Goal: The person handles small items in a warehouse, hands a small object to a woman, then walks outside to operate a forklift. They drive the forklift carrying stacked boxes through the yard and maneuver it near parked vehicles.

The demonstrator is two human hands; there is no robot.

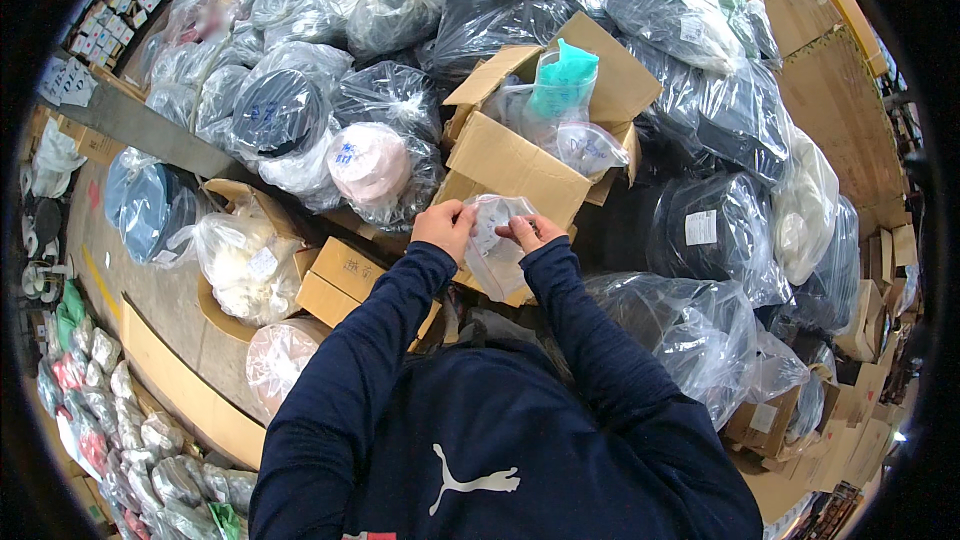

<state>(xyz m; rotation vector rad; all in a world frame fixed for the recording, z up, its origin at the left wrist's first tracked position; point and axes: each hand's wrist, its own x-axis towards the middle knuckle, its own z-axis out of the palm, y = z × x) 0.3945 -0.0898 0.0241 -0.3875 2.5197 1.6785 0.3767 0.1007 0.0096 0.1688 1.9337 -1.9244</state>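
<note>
Fingers of the left hand [446, 228] pinch the left edge of a clear plastic bag [494, 265]; the right hand [531, 232] grips its right edge, at an open cardboard box's [515, 162] near side.

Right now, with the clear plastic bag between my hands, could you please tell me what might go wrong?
The clear plastic bag looks thin and soft, so it might slip or tear where the left hand pinches its edge. The open cardboard box is right by it, so an edge could snag the plastic. The turquoise item sticks up from the box and might topple if bumped.
</note>
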